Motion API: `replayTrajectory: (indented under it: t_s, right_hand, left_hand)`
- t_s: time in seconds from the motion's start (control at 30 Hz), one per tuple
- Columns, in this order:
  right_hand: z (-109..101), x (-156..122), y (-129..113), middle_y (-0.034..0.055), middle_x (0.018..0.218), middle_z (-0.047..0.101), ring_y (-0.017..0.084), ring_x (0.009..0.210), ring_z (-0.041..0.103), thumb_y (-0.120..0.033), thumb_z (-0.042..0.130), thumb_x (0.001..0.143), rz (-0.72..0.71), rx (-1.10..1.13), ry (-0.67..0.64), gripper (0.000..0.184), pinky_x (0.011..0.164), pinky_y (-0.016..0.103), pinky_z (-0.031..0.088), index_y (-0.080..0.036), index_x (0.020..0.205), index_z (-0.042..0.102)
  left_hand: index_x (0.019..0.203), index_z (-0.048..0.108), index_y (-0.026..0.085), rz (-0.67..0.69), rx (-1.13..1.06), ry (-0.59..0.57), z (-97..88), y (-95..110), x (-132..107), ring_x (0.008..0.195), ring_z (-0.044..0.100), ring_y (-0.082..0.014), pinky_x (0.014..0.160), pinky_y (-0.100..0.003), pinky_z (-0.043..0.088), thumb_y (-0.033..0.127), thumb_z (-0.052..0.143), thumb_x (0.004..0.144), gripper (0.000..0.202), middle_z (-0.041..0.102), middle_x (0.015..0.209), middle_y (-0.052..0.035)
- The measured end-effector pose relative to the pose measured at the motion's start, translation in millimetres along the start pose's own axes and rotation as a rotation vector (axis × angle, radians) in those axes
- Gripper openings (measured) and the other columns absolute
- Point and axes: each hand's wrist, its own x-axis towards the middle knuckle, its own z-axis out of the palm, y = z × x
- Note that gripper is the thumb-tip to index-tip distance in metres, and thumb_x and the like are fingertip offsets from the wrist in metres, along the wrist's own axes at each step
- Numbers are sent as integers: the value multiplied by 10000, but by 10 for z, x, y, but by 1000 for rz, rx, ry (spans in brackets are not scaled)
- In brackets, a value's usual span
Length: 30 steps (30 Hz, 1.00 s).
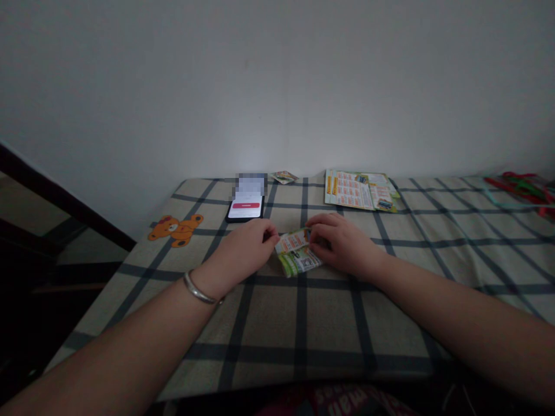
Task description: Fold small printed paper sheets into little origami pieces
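Note:
A printed paper leaflet (297,260), green and white with orange blocks, lies folded on the checked tablecloth in front of me. My left hand (247,245), with a silver bangle at the wrist, pinches the leaflet's left edge between thumb and fingertips. From the other side, my right hand (342,242) has its curled fingers on the leaflet's right end, covering that part. A switched-on phone (245,208) lies just beyond my left hand.
Flat printed sheets (358,190) lie against the wall at the back. Beside the phone is a small folded paper (284,177). An orange bear cutout (176,231) is near the table's left edge. Red and green items (526,188) sit at the far right.

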Motion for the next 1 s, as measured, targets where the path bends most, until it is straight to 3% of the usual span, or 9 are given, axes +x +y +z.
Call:
replayTrajectory:
  t_s: [0.1, 0.3, 0.47, 0.67, 0.83, 1.0]
  right_hand:
    - [16, 17, 84, 127, 1322, 562, 248, 1141, 554, -198, 578, 840, -9, 0, 39, 57, 972, 430, 448, -173, 793, 599]
    - [19, 25, 122, 69, 1120, 679, 214, 999, 613, -207, 601, 833, 7, 50, -1, 27, 897, 389, 479, -193, 811, 604]
    - [25, 17, 108, 77, 1175, 656, 220, 1044, 589, -213, 594, 846, 9, 47, 41, 44, 921, 383, 455, -188, 810, 603]
    - [4, 35, 115, 56, 895, 638, 185, 861, 567, -194, 585, 849, 67, 67, 32, 24, 781, 311, 454, -181, 837, 601]
    - [7, 14, 112, 34, 839, 615, 149, 766, 547, -185, 582, 849, 117, 116, 92, 25, 679, 257, 418, -178, 834, 601]
    - [12, -11, 85, 1, 718, 610, 122, 626, 521, -254, 576, 867, 211, 145, 118, 82, 574, 237, 371, -189, 857, 624]
  left_hand:
    - [830, 614, 196, 8, -103, 25, 37, -1, 11, 748, 587, -182, 600, -285, 365, 318, 481, 870, 184, 658, 820, -19]
    - [829, 568, 196, 11, -235, 75, 92, -14, 40, 744, 579, -168, 632, -281, 396, 318, 480, 878, 159, 627, 776, 5]
    - [824, 534, 199, -8, -302, 79, 96, 16, 33, 695, 563, -157, 610, -279, 392, 308, 462, 887, 145, 599, 719, 20]
    - [855, 527, 199, 46, -365, 80, 130, 47, 9, 746, 596, -163, 642, -283, 439, 310, 460, 895, 135, 628, 771, 6]
    - [952, 530, 212, 71, -400, 59, 137, 81, -22, 798, 647, -173, 695, -304, 478, 394, 549, 872, 200, 684, 879, -1]
    - [1101, 533, 237, 85, -351, 38, 126, 112, -50, 870, 666, -194, 743, -326, 490, 297, 655, 787, 342, 707, 956, -2]
